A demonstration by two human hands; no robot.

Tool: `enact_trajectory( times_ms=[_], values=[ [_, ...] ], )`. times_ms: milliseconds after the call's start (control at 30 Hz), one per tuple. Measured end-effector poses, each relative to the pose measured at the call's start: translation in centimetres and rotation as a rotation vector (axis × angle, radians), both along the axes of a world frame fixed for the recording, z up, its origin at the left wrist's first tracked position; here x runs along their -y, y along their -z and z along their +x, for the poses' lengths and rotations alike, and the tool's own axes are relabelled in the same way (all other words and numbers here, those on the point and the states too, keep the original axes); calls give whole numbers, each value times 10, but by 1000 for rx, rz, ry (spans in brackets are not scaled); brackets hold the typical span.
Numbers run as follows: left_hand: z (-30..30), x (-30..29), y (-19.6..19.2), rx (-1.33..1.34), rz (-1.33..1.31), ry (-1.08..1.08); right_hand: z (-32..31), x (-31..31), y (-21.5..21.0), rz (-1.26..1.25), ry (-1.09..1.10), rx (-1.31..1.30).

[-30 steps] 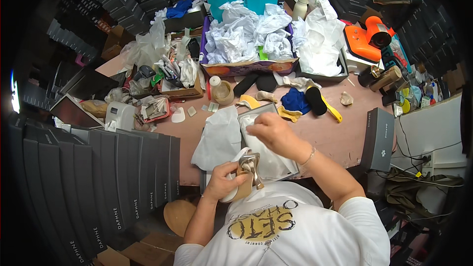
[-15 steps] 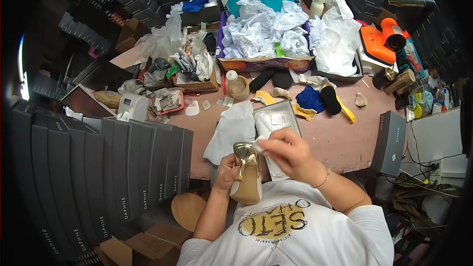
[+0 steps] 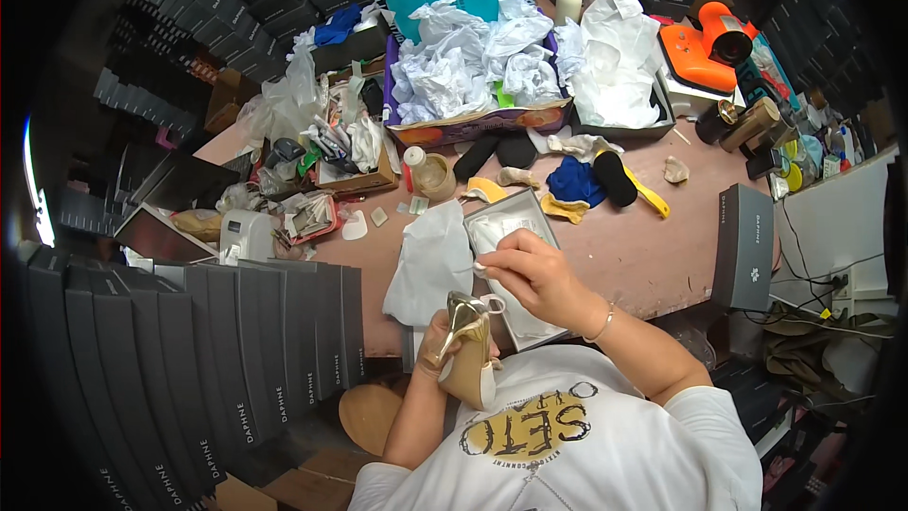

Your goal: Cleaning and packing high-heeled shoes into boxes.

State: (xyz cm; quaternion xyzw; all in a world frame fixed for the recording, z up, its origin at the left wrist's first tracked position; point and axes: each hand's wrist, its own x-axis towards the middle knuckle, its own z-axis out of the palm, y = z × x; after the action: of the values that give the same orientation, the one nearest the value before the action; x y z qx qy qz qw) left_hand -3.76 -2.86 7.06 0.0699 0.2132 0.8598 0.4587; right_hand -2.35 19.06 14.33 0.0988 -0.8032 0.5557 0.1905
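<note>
Left fingers [image 3: 438, 326] clasp gold-and-tan shoe [image 3: 467, 371], partly hidden behind it; right fingers [image 3: 512, 262] pinch white scrap [image 3: 480, 268], mostly covered.

Left grip [image 3: 433, 341] partly behind the shoe [image 3: 466, 364]

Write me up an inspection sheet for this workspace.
Surface: bare pink tabletop at centre right.
Job's things: shiny gold and beige shoe, off the table; open grey rectangular box with white wrapping inside; flat white paper sheet left of it.
Clutter: purple cardboard carton heaped with crumpled white paper; crumpled blue cloth; black brush with yellow handle.
Hands: left hand grips the shoe; right hand pinches a small white piece, material unclear.
Cables: thin dark cables by the white wall, right.
Surroundings: dark grey cardboard boxes stacked left.
</note>
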Motion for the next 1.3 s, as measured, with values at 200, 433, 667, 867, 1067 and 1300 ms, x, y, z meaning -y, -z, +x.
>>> enact_trajectory(
  times_ms=[200,433,667,867,1067,1300],
  values=[
    [5,-10,8,-5,-35,32,24,-10,-28,-43,-75,59],
    [12,-10,3,0,-120,70,51,0,-12,217,-6,-131],
    [7,15,31,34,-160,-67,72,11,4,181,-221,-66],
    [0,12,13,-9,-18,79,55,-25,11,247,11,41],
    [-43,2,-48,-817,-614,314,5,-99,94,946,419,66],
    [-40,31,32,-1877,-1232,461,37,-18,98,556,-261,726]
  ],
)
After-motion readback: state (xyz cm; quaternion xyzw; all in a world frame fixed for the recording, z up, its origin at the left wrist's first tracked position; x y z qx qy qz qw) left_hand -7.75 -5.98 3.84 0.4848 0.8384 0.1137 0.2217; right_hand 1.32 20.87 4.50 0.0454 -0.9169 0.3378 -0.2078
